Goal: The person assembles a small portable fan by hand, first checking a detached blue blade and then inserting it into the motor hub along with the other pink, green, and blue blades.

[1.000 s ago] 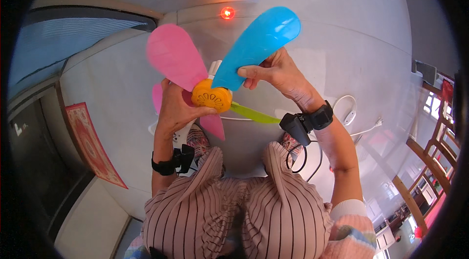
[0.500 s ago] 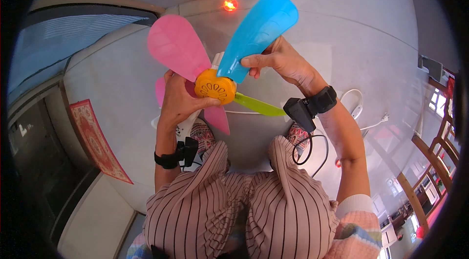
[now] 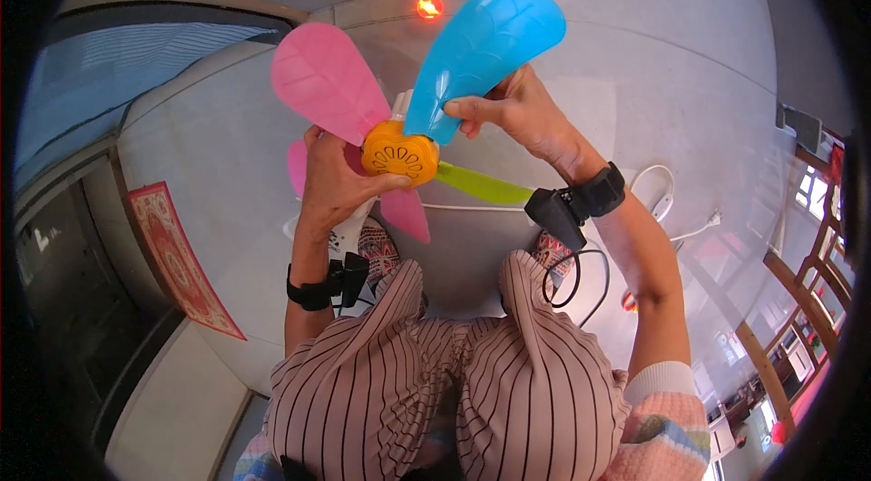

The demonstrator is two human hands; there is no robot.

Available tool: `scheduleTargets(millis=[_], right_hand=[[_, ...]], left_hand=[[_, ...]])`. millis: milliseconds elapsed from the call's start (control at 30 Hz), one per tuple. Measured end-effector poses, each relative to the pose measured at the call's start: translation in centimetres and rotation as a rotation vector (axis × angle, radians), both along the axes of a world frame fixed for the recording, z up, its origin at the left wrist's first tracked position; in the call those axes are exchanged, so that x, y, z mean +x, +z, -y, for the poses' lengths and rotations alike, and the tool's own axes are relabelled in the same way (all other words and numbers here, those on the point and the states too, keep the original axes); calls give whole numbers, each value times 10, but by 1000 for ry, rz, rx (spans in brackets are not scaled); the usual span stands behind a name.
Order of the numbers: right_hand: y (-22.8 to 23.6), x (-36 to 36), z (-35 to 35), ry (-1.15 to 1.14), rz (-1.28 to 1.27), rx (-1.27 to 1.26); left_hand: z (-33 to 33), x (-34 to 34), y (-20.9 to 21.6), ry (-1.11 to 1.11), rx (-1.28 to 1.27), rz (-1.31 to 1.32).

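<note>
Before me is a small fan with petal-shaped plastic blades around an orange hub (image 3: 392,151). My left hand (image 3: 328,180) grips the hub from the left, its thumb across the front edge. In my right hand (image 3: 528,118) the narrow lower part of a big blue fan blade (image 3: 490,41) is pinched between thumb and fingers. The blue blade's lower end lies at the hub's upper right; whether it is fixed there I cannot tell. A pink blade (image 3: 327,82) points up left, another pink blade (image 3: 406,214) points down, and a green blade (image 3: 481,184) reaches right.
A white cable with an inline switch (image 3: 663,207) and a plug (image 3: 714,220) lies on the pale floor at right. A red patterned mat (image 3: 186,259) is at left, wooden furniture (image 3: 807,290) far right. An orange-red light (image 3: 429,7) glows ahead.
The blue blade has shifted slightly up and right, and more of its broad face shows. The hub and other blades have risen a little. Both hands keep their grip.
</note>
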State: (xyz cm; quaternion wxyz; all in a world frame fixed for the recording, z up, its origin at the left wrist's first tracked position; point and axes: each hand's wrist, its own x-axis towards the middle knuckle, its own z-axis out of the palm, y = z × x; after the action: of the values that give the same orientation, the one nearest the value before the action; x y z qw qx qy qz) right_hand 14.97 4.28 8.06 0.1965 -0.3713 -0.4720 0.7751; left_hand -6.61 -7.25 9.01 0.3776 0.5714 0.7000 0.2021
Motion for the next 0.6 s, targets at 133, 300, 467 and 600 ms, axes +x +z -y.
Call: scheduleTargets(millis=[133,300,467,600], right_hand=[[4,0,2,-25,-14,70],[6,3,5,-10,15,56],[19,10,22,-35,65,15],[31,27,41,35,190,167]], left_hand=[[-1,4,1,54,13,-12],[0,10,7,59,58,22],[6,15,19,94,126,10],[20,21,27,96,3,88]])
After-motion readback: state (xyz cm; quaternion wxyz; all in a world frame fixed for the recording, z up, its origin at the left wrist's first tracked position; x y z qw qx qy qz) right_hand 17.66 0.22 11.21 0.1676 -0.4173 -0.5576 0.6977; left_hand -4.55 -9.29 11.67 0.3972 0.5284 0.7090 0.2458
